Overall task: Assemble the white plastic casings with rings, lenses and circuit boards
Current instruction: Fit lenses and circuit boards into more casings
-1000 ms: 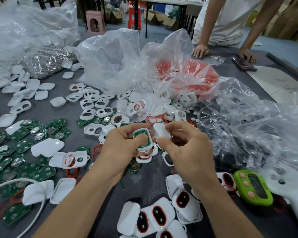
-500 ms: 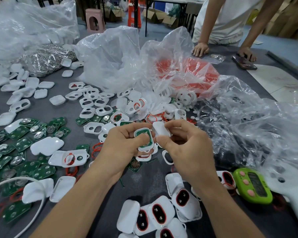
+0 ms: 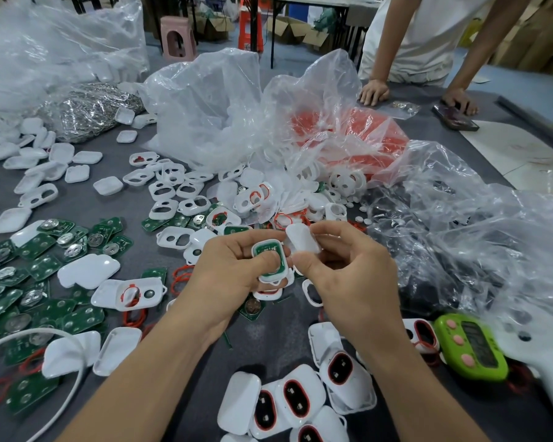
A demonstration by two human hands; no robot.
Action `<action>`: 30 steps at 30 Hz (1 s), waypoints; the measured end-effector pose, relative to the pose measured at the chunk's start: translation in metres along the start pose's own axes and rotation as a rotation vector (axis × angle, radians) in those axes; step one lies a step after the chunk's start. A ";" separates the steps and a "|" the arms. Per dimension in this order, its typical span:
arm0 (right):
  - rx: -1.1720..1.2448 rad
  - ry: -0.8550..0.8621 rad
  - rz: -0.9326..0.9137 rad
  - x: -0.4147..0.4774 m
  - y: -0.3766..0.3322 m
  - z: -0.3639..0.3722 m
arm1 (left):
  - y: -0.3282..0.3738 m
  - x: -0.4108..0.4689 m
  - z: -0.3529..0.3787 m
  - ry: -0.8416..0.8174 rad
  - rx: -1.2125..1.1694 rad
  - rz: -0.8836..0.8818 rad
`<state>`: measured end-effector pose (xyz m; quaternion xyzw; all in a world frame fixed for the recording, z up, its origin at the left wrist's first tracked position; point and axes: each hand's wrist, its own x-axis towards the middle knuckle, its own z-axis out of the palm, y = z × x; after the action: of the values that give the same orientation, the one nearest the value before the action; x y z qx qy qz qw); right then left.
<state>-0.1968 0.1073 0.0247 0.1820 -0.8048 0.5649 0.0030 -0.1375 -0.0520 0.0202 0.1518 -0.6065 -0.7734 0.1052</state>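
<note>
— What carried it all?

— A grey table (image 3: 268,342), with big clear bags (image 3: 211,106) heaped toward twelve o'clock and loose parts spread around them.

— And the hands?

— Both were up over the middle of the table. The left hand (image 3: 227,272) sat at nine o'clock of the pair and the right hand (image 3: 348,275) at three.

— What did the left hold?

— A white casing half (image 3: 284,267) with a green circuit board (image 3: 268,249) seated in it, open face up. Its fingers (image 3: 262,266) were curled round it, the thumb pressing on the board.

— And the right?

— Its fingers (image 3: 310,260) pinched a plain white cover (image 3: 302,239), thumb below and forefinger above.

— How did the two pieces lie?

— The cover was just beside the casing half, at about one o'clock from it. I couldn't tell whether the edges touched. The cover's long axis ran roughly ten to four, and the half's nearer eleven to five.

— So what next?

— My guess is the right hand, being the nearer one, would swing the cover toward seven o'clock, square up the axes and press it shut.
</note>
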 end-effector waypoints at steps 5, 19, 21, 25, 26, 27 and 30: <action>-0.007 -0.012 -0.048 -0.004 -0.001 0.004 | -0.003 0.003 -0.001 0.053 -0.007 -0.010; -0.053 -0.016 -0.082 -0.010 0.000 0.015 | -0.003 0.004 -0.003 0.051 -0.045 -0.045; -0.070 -0.002 -0.084 -0.011 -0.001 0.016 | -0.002 0.004 -0.004 0.051 -0.051 -0.071; -0.185 0.037 -0.113 -0.014 -0.009 0.024 | -0.002 0.006 -0.003 0.044 -0.098 -0.111; -0.218 0.046 -0.114 -0.016 -0.011 0.026 | -0.002 0.006 -0.003 0.038 -0.103 -0.115; -0.249 0.053 -0.120 -0.017 -0.013 0.028 | -0.002 0.006 -0.003 0.030 -0.106 -0.117; -0.364 0.058 -0.170 -0.020 -0.015 0.033 | -0.002 0.005 -0.001 0.022 -0.112 -0.110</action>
<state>-0.1665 0.0782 0.0224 0.2292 -0.8750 0.4129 0.1066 -0.1412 -0.0543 0.0174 0.1870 -0.5520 -0.8089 0.0774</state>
